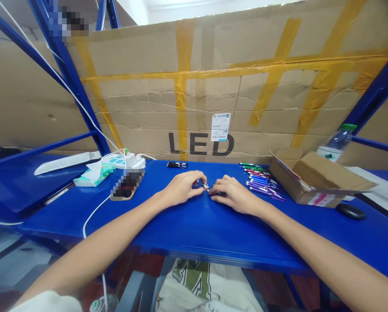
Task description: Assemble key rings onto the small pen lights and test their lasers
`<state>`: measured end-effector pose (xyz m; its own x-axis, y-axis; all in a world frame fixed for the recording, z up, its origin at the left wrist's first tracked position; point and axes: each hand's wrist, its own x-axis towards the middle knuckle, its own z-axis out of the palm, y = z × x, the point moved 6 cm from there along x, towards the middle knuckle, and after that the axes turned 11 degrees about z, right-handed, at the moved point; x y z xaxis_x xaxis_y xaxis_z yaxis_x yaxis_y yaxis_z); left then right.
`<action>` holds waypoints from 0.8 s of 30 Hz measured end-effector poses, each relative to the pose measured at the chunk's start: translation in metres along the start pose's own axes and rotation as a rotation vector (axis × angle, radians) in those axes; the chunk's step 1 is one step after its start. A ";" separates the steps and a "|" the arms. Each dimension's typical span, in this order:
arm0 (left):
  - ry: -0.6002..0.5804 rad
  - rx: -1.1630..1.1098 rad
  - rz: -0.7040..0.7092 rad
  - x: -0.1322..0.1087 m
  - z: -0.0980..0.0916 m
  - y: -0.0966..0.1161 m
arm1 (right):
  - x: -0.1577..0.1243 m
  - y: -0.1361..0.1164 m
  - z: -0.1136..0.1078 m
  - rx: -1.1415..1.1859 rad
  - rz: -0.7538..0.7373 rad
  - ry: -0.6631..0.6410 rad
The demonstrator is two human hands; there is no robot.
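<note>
My left hand [182, 188] is closed in a pinch, thumb and forefinger on a small shiny metal ring-like piece [206, 186]. Facing it, my right hand [235, 195] has its fingers closed round a small dark object [219, 193], mostly hidden by the fingers. The two pieces meet or nearly meet between the fingertips, just above the blue table [187, 229]. To the right of my right hand lies a row of slim metallic pen-like sticks [260, 180] in green, red, blue and purple. A few black ones [177, 165] lie beyond my left hand.
An open cardboard box [324, 177] stands at right, near a black mouse [350, 211] and a bottle [338, 141]. At left are a phone [127, 184], a tissue pack [95, 174], a power strip [129, 160] and a white cable [90, 216]. Large cardboard [142, 108] walls the back.
</note>
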<state>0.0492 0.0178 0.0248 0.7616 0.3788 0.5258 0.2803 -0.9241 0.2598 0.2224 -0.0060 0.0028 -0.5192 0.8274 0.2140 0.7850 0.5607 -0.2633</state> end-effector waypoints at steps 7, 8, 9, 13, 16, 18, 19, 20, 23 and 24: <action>-0.031 -0.010 -0.061 0.000 0.002 -0.005 | -0.002 -0.003 -0.004 0.033 0.006 0.062; -0.037 -0.021 -0.072 0.000 0.003 -0.005 | -0.002 -0.004 -0.008 0.064 0.009 0.117; -0.044 -0.036 -0.078 0.000 0.003 -0.005 | -0.003 -0.005 -0.013 0.107 0.013 0.179; -0.062 -0.105 -0.081 0.000 0.008 -0.003 | -0.006 -0.011 -0.027 0.271 -0.012 0.336; -0.063 -0.143 -0.101 0.000 0.010 -0.003 | -0.008 -0.019 -0.028 0.266 -0.086 0.335; -0.058 -0.177 -0.120 -0.001 0.010 -0.002 | -0.009 -0.021 -0.027 0.247 -0.125 0.332; -0.053 -0.197 -0.129 -0.001 0.010 -0.002 | -0.010 -0.021 -0.027 0.238 -0.138 0.333; -0.048 -0.216 -0.139 -0.001 0.010 -0.002 | -0.010 -0.021 -0.027 0.230 -0.150 0.337; -0.032 -0.251 -0.165 -0.001 0.010 -0.003 | -0.012 -0.021 -0.025 0.205 -0.181 0.352; -0.029 -0.257 -0.172 -0.001 0.010 -0.004 | -0.012 -0.022 -0.025 0.196 -0.190 0.354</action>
<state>0.0535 0.0203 0.0149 0.7332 0.5237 0.4338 0.2525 -0.8020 0.5413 0.2201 -0.0288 0.0295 -0.4734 0.6668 0.5755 0.5905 0.7251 -0.3543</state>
